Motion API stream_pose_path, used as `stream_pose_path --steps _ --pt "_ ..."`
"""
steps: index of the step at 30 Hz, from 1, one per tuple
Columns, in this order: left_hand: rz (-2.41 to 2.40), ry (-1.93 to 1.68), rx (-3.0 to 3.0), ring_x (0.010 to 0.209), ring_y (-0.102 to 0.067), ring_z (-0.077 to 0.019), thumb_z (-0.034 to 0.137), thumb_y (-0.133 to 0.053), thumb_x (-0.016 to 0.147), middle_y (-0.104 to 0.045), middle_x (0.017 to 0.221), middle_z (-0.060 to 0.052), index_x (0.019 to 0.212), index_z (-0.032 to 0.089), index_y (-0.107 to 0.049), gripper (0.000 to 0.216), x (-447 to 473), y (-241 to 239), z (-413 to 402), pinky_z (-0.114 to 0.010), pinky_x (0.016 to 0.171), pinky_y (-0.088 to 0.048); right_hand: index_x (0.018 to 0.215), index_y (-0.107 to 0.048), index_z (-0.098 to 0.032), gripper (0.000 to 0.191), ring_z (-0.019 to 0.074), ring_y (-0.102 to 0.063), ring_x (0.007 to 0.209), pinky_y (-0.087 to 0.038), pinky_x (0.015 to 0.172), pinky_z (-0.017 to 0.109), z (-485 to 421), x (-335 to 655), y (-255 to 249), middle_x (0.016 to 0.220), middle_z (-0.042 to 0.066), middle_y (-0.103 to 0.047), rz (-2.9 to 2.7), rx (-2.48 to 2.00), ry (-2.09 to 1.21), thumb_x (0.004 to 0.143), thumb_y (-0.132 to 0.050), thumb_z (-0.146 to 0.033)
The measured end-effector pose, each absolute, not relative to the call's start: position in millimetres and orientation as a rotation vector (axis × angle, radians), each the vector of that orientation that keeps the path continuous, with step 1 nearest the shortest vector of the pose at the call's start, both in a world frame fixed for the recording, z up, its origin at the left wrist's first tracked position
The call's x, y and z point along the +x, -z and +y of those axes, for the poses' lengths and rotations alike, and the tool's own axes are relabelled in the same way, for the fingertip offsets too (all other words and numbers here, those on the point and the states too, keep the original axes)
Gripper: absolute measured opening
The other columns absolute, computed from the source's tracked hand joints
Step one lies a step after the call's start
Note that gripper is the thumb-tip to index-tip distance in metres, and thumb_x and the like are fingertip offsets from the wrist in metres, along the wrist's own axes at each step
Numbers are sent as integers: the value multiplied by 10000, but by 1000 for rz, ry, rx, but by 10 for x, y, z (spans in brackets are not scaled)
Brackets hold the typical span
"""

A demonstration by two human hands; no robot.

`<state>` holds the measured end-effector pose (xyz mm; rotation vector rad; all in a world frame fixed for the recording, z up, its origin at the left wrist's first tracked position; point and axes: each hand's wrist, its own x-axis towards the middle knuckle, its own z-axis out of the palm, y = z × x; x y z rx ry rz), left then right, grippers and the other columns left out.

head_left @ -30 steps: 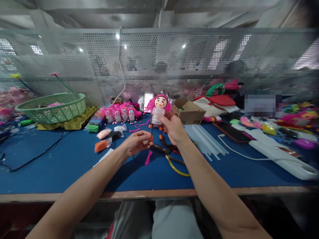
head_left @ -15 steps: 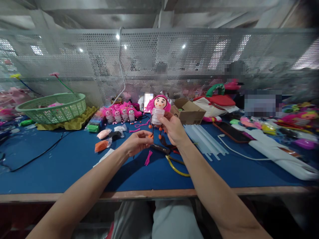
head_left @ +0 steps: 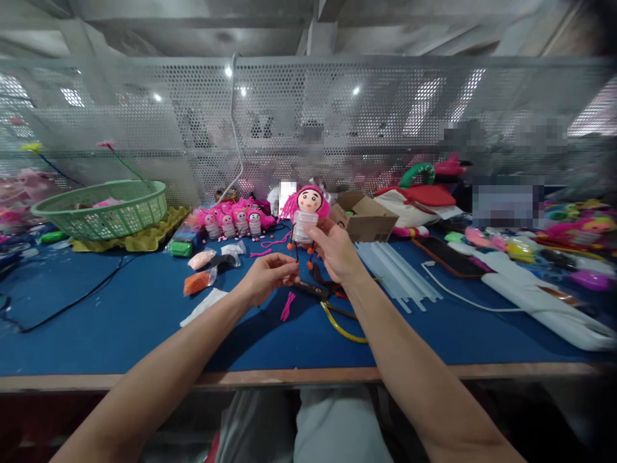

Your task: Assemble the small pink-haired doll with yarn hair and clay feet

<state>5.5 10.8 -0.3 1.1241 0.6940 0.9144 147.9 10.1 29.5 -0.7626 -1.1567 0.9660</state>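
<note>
A doll [head_left: 305,225] with pink yarn hair, a round painted face and a clear ribbed plastic body is held upright above the table. My right hand [head_left: 336,249] is closed around its body from the right side. Thin dark limbs with orange balls hang from the doll. Below it, my left hand [head_left: 270,275] pinches the end of one dark leg, and the fingers mostly hide the orange foot there. Under the hands lie dark-handled scissors [head_left: 312,289], a yellow-handled tool [head_left: 344,331] and a small bundle of pink yarn [head_left: 288,307].
Several finished-looking pink-haired dolls [head_left: 241,222] stand at the back left, beside a green basket [head_left: 96,215]. Orange clay in a wrapper [head_left: 197,281] lies left of my hands. To the right are a cardboard box [head_left: 369,222], translucent sticks [head_left: 393,273], a phone [head_left: 446,256] and a white glue gun [head_left: 544,308].
My left fingers have shifted slightly and now cover most of the orange foot that showed before. The doll and my right hand stay nearly where they were.
</note>
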Motion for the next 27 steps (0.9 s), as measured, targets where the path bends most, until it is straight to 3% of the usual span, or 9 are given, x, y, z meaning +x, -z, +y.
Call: stream_pose_path --steps 16,22,27 --pt "686 -848 1149 607 -635 -148 271 -760 530 -658 742 -65 712 118 -521 337 42 18 107 -232 569 -442 882 -568 -179 349 108 -542 555 -442 502 240 92 1484 -274 694 -13 -609 -1196 -802 -961 624 -654 -398" --pt "716 -949 1227 523 -522 -70 230 -744 533 -570 562 1 637 102 -564 244 61 30 112 -191 504 -360 862 -561 -168 356 88 -509 493 -390 417 213 70 1472 -289 703 -5 -609 -1195 -814 -967 613 -656 -404" --pt "719 -981 1253 487 -473 -54 216 -727 543 -558 541 8 609 109 -569 202 61 24 112 -197 496 -333 866 -564 -170 359 85 -499 476 -374 393 204 78 1474 -281 679 -8 -604 -1200 -831 -959 617 -655 -412"
